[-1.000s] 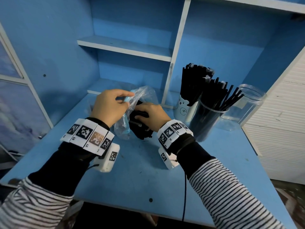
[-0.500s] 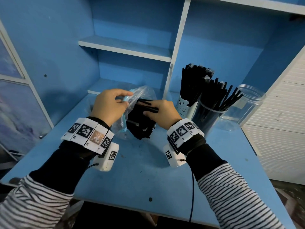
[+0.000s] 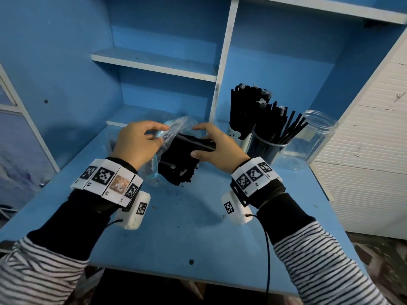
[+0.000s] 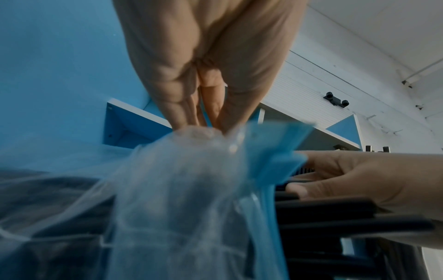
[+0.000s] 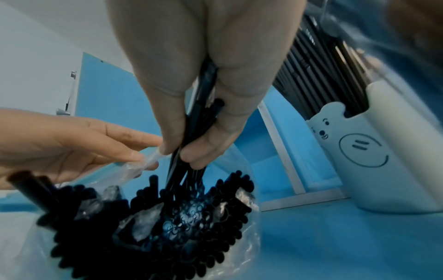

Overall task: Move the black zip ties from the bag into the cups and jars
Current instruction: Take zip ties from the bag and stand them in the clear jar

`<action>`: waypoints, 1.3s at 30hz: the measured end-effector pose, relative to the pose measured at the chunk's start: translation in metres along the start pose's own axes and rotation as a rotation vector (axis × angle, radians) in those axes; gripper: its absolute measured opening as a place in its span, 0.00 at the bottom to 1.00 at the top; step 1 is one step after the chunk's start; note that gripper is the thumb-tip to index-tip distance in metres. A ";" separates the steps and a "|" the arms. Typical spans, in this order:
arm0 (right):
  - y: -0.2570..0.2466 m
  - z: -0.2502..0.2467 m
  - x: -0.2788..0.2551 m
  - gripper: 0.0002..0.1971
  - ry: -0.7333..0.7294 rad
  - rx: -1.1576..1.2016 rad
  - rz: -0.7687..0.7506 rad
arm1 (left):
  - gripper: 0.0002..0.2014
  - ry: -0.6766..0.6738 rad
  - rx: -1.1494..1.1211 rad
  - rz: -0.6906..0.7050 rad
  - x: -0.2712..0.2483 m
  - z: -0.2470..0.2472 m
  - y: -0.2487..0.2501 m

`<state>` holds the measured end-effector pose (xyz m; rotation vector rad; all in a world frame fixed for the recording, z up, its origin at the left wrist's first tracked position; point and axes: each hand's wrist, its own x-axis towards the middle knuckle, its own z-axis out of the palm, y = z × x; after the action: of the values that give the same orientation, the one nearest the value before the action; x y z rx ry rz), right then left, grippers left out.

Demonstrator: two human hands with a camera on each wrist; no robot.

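Note:
A clear plastic bag (image 3: 176, 128) with a blue strip lies on the blue table (image 3: 180, 227), stuffed with black zip ties (image 3: 176, 164). My left hand (image 3: 141, 142) pinches the bag's mouth (image 4: 239, 140). My right hand (image 3: 215, 146) grips a small bunch of black ties (image 3: 198, 144) partly drawn out of the bag; the right wrist view shows the ties (image 5: 201, 121) between thumb and fingers above the bundle (image 5: 155, 217). To the right stand a white bear cup (image 3: 235, 134) and a clear cup (image 3: 266, 150), both packed with ties, then a clear jar (image 3: 315, 135).
Blue shelving (image 3: 154, 62) with a white upright divider (image 3: 224, 62) rises right behind the bag and cups. A white panelled cabinet (image 3: 363, 150) borders the table on the right. The table's front edge (image 3: 176, 276) is near my forearms.
My right hand has pulled back to the right and upward out of the bag, drawing a bunch of ties with it. The left hand has kept its hold on the bag's mouth.

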<state>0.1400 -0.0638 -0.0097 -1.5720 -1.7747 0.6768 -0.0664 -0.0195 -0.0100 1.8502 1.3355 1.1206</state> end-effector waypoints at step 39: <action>-0.040 -0.102 -0.088 0.12 0.044 -0.244 -0.101 | 0.11 -0.403 0.496 0.401 -0.008 0.074 0.076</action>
<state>0.1964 -0.1611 0.0742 -1.6271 -1.9469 0.3864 0.0320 -0.0512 0.0164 2.6231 1.0923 0.5572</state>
